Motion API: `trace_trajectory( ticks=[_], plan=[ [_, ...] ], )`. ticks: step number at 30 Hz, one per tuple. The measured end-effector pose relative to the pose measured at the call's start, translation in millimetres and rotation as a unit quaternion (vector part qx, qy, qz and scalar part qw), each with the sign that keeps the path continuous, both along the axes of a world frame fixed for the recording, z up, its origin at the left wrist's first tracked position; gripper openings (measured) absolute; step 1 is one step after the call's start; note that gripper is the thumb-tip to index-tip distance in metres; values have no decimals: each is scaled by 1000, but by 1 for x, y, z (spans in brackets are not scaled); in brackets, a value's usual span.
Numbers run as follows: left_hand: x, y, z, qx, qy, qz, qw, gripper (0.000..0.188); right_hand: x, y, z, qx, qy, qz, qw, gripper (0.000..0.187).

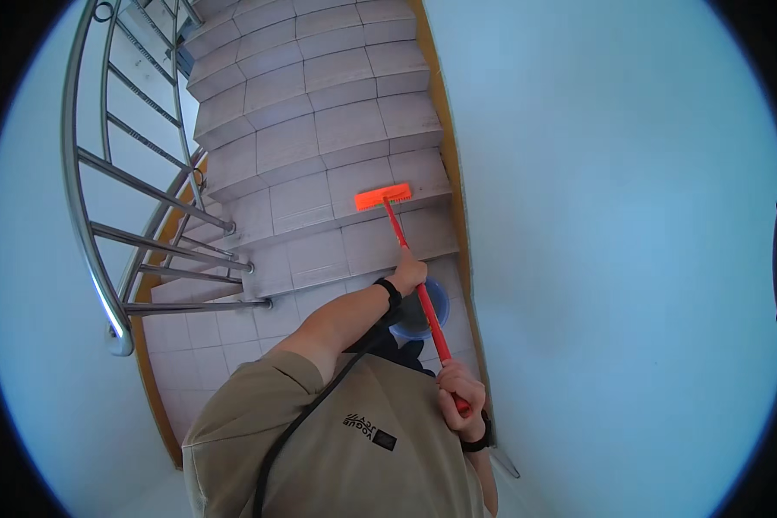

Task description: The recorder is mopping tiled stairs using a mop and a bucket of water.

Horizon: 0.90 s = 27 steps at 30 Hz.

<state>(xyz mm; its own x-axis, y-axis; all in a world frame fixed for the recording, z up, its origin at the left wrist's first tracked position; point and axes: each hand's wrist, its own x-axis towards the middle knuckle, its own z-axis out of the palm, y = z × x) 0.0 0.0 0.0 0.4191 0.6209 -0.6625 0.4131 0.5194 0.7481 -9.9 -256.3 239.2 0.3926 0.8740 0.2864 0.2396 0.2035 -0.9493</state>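
Observation:
A floor brush with a wide bright-orange head (pixel 383 197) and a long red handle (pixel 430 312) slants up and away from my body. Its head lies across a tiled step, near that step's front edge. Partway up the handle, my left hand (pixel 407 272) is closed round it, arm stretched forward. Close to my chest, my right hand (pixel 462 395) grips the handle's near end, whose tip pokes out below the fingers. Under the handle, on the floor by my feet, stands a round blue bucket (pixel 445 302), partly hidden by my left hand and the handle. Its contents look dark.
Pale tiled stairs (pixel 287 142) rise ahead. On the left runs a shiny metal railing (pixel 71 186) with several bars. A pale blue-white wall (pixel 596 216) with a yellow-brown skirting (pixel 454 147) borders the right side. A dark strap (pixel 295 425) crosses my shirt.

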Motion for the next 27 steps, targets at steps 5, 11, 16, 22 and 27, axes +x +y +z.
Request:
trace_trajectory(
  ticks=[5, 11, 16, 22, 27],
  plan=[
    [-16, -40, 28, -25, -15, 32, 999, 66, -3, -30, 8, -3, -28, 39, 999, 4],
    [-16, -14, 32, -5, 12, 10, 1000, 72, -7, -8, 2, 20, -31, 27, 999, 4],
    [-24, 32, 6, -8, -16, 28, 999, 75, -13, 41, 7, 12, -30, 36, 999, 4],
    [-12, 100, 20, 15, -20, 32, 999, 59, -7, 116, 5, 16, -43, 25, 999, 1],
    [-15, 158, -12, 32, -46, 140, 989, 47, -2, 181, 12, 33, -48, 58, 997, 4]
  ],
)
